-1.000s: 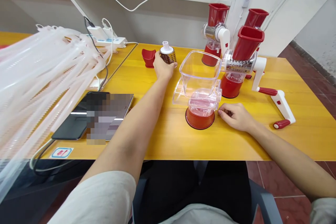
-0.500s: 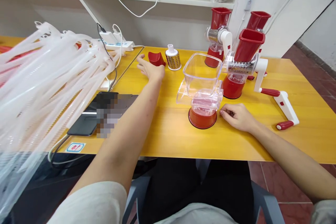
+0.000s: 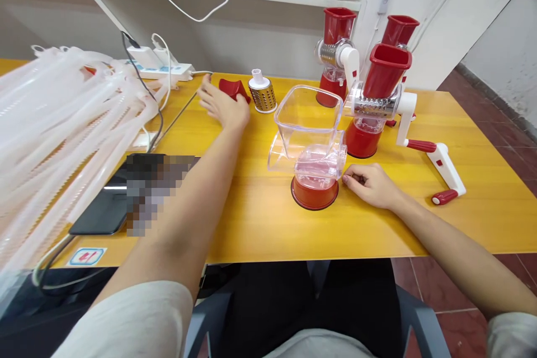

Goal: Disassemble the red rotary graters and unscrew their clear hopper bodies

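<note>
At the back edge of the yellow wooden desk (image 3: pixel 255 224): curved red plastic piece (image 3: pixel 231 88). Left hand (image 3: pixel 224 105) spread beside it, seemingly reaching; grasping calls for closing fingers. Right hand (image 3: pixel 372 185) loosely clenched, seemingly empty.

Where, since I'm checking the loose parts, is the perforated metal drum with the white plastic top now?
In the head view, the drum stands upright on the yellow wooden table, just right of the curved red plastic piece by the left hand.
</note>
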Motion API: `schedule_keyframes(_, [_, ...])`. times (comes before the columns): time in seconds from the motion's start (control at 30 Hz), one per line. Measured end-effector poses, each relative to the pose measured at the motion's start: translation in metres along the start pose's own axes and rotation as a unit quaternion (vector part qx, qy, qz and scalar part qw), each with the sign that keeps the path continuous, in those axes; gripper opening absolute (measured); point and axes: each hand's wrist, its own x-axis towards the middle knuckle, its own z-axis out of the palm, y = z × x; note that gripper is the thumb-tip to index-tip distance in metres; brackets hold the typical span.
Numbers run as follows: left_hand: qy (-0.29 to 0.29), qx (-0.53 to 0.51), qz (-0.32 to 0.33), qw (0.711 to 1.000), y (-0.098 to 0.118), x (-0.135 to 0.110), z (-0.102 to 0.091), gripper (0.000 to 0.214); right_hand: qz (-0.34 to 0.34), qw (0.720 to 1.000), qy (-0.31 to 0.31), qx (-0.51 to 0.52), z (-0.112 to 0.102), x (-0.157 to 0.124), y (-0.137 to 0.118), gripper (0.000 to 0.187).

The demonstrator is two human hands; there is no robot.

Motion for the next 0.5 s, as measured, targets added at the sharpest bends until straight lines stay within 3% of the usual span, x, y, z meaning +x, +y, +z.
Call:
schedule_keyframes(0.07, [0.076, 0.066, 0.000, 0.995, 0.004, -0.008, 0.010, 0.065, 0.002, 1.000, 0.000, 0.005, 0.000, 0.000, 0.000, 0.039])
schedule_keyframes(0.2, [0.043, 0.129, 0.028, 0.990, 0.013, -0.015, 0.029, 0.091, 0.013, 1.000, 0.002, 0.006, -0.001, 0.001, -0.002, 0.040])
schedule_keyframes(0.3, [0.034, 0.144, 0.027, 0.989, 0.017, -0.014, 0.037, 0.085, 0.014, 1.000, 0.004, 0.007, -0.001, 0.001, -0.003, 0.040])
schedule_keyframes(0.4, [0.039, 0.169, 0.015, 0.985, 0.022, -0.014, 0.034, 0.067, 0.011, 1.000, 0.005, 0.011, -0.002, 0.000, -0.004, 0.040])
schedule_keyframes(0.5, [0.008, 0.199, 0.007, 0.980, 0.031, -0.015, 0.014, 0.069, 0.010, 1.000, 0.002, 0.015, -0.003, -0.001, -0.003, 0.040])
